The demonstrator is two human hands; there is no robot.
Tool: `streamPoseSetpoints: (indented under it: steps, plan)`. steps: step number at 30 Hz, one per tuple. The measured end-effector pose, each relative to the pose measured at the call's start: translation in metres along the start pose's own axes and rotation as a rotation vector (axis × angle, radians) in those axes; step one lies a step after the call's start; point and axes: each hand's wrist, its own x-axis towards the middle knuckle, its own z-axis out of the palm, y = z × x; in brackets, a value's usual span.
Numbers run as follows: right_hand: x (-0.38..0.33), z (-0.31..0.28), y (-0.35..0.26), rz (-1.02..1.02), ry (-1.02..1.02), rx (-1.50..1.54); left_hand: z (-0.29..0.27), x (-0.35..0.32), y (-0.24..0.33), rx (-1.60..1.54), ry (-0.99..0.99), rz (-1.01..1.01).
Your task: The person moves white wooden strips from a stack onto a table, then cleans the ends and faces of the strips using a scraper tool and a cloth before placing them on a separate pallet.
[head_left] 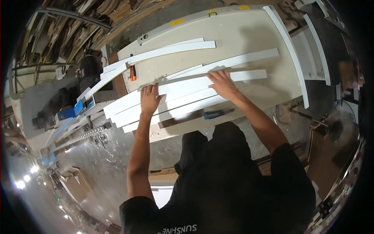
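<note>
My left fingers [149, 89] and right fingers [219, 75] rest on a row of long, flat white strips [179, 89], seemingly part gathered

The row lies along my side of the cream-topped counter [237, 41]; my left fingers bend over its far edge, thumb apart, my right ones are slightly spread farther along, and how firmly either grips I cannot tell. Several strips sit side by side, yet their left ends are stepped, so evening up looks left to do; other loose white strips [171, 52] lie beyond, apart from the row, near an orange-and-black tool [133, 73]
</note>
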Motion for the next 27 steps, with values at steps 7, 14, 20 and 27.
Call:
streamPoseSetpoints:
  steps: [7, 14, 20, 27]
  plan:
    - [0.055, 0.013, 0.022, -0.057, 0.038, -0.201, 0.019, 0.026, -0.025, -0.170, -0.052, -0.048]
    - [0.057, -0.011, 0.080, 0.114, -0.276, -0.241, 0.058, 0.049, 0.005, -0.299, -0.009, 0.174]
    - [0.052, -0.004, 0.055, 0.160, -0.304, -0.294, 0.044, 0.042, -0.023, -0.241, -0.041, 0.220]
    - [0.111, 0.062, -0.068, -0.073, -0.078, -0.028, -0.018, -0.034, -0.154, -0.157, -0.039, 0.028]
